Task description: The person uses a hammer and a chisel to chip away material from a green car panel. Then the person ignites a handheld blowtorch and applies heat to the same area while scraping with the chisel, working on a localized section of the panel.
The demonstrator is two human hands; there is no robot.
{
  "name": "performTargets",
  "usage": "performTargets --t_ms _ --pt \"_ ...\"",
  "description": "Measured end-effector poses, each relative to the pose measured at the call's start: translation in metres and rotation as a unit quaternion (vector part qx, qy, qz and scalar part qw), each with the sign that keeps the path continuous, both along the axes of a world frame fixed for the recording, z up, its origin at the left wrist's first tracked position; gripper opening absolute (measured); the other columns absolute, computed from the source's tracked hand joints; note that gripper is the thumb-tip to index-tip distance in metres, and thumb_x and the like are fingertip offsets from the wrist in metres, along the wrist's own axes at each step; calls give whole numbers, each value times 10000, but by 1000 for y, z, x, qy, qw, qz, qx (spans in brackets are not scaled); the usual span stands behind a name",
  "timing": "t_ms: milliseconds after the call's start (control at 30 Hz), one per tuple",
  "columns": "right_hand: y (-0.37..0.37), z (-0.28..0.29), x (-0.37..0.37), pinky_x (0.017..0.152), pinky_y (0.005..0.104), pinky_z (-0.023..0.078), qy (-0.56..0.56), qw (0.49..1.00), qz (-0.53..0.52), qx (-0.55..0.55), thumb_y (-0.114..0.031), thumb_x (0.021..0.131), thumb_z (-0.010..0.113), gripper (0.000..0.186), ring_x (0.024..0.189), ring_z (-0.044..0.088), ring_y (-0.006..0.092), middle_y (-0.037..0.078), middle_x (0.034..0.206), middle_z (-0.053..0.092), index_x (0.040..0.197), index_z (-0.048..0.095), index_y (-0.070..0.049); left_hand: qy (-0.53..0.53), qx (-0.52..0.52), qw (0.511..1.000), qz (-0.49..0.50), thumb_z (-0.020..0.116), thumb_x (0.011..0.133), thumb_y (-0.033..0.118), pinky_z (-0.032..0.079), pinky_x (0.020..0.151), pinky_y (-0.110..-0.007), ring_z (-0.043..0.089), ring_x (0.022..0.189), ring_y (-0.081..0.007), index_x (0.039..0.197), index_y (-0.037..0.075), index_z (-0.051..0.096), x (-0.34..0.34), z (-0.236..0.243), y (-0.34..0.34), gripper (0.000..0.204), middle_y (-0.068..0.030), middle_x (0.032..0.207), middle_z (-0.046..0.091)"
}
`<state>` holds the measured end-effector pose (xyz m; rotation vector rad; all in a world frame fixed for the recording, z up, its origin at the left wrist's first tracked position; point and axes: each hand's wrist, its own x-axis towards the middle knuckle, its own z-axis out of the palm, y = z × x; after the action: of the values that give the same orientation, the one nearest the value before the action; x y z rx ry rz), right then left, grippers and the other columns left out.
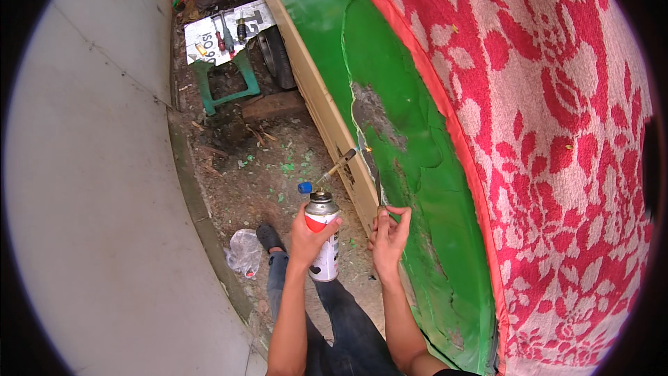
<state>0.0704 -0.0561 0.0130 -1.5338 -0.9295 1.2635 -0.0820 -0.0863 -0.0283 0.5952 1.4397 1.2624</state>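
My left hand (308, 235) is wrapped round a white and red gas canister (325, 261) held upright. On its top sits a blowtorch head (339, 165) with a blue knob (305, 187). The nozzle points at the green-painted panel (424, 160), and a small blue and orange glow (368, 149) shows at its tip. My right hand (390, 238) grips a thin blade (378, 184), a knife or scraper, its handle mostly hidden in my fingers. The blade lies along the panel's edge, beside a grey patch (378, 115) where paint is gone and the green coat is cracked and wrinkled.
A red and white floral cloth (550, 132) covers the panel's right side. Below the panel's edge runs a cream side board (327, 111). Screwdrivers (224, 33) lie on a board over a green stool (229, 83), near a tyre (275, 59). A plastic bag (244, 253) and paint flakes litter the ground.
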Motion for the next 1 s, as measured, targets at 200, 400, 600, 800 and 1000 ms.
performTargets --t_ms 200,400,600,800,1000 --pt "3 -7 -2 371 201 256 -15 999 20 28 -189 1059 498 143 460 349 17 4 719 480 1113 388 -113 22 -9 1000 -16 867 759 213 543 715 -318 654 787 -142 1106 2 585 0 -4 0 495 -89 923 699" --pt "4 -11 -2 372 199 264 -27 999 29 36 -177 1064 480 128 464 352 17 10 733 484 1113 383 -109 33 2 999 -17 866 760 210 540 710 -314 657 777 -144 1062 13 581 4 -4 0 460 -83 908 701" --pt "8 -15 -3 374 198 264 -40 998 25 46 -171 1068 468 121 468 352 14 13 736 485 1117 381 -102 27 3 1000 -10 863 765 200 539 702 -304 654 774 -133 1086 11 581 2 -3 6 468 -77 896 698" --pt "11 -13 -7 374 202 262 -35 998 19 44 -165 1067 471 121 464 351 16 16 733 490 1116 385 -95 20 9 1000 -16 861 772 198 538 710 -298 646 779 -130 1117 6 580 0 -2 8 484 -63 912 689" --pt "10 -12 -5 372 214 262 -63 996 23 51 -151 1061 487 125 456 364 23 21 711 506 1110 394 -84 21 0 999 30 860 770 186 533 703 -285 639 771 -121 1131 -4 575 -7 2 -2 498 -60 916 685"
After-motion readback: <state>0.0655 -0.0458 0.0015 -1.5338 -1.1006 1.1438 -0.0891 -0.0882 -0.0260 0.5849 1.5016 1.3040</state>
